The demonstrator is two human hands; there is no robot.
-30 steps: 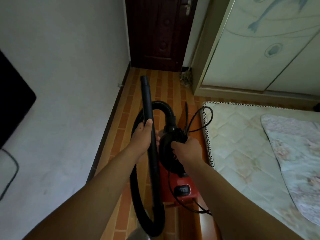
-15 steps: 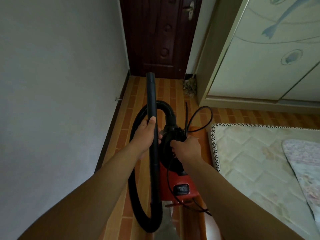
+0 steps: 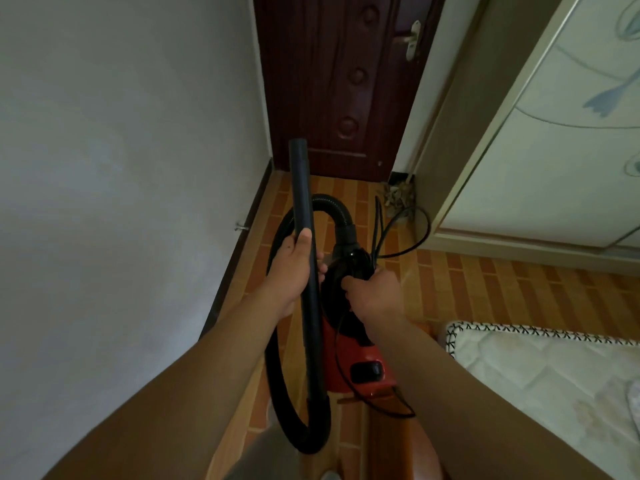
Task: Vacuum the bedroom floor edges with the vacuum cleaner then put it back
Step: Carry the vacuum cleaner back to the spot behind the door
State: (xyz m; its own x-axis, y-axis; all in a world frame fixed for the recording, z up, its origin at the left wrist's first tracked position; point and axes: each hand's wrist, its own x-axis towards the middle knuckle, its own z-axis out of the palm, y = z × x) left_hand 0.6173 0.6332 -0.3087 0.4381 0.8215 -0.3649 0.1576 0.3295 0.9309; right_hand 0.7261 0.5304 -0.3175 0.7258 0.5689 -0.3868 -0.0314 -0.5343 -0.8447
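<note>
A small red and black vacuum cleaner (image 3: 360,362) hangs in front of me above the floor. My right hand (image 3: 374,292) grips its black top handle together with loops of its black power cord (image 3: 401,233). My left hand (image 3: 294,268) is closed around the straight black tube (image 3: 301,188), which points up and away toward the door. A ribbed black hose (image 3: 277,386) loops from the tube's lower end round to the top of the vacuum body.
A white wall (image 3: 121,202) with a dark skirting board runs along the left. A dark wooden door (image 3: 339,81) closes the far end. A pale wardrobe (image 3: 554,150) stands at right, a mattress (image 3: 540,368) at lower right. Wood-pattern floor (image 3: 502,289) lies between.
The view has swung left and tilted up, so the mattress has slid toward the lower right and more door shows. Both hands keep the same grips on tube and handle.
</note>
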